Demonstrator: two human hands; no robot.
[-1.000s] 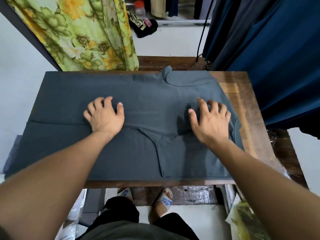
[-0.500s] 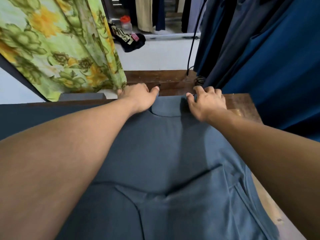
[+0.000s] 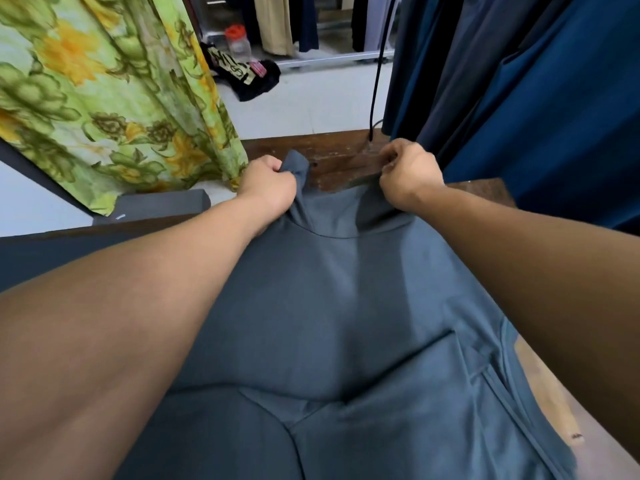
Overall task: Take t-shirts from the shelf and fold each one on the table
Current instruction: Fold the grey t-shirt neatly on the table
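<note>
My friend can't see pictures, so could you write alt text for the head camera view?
Two bare hands, left hand and right hand, grip the collar end of a grey-blue t-shirt spread on a wooden table. A floral cloth hangs left, dark blue garments right.

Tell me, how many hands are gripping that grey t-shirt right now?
2. The left hand grips the grey t-shirt at the left of its collar; the right hand pinches it at the right of the collar, both at the table's far edge.

Both hands (image 3: 268,188) (image 3: 408,174) gripping t-shirt (image 3: 332,306) collar
</note>
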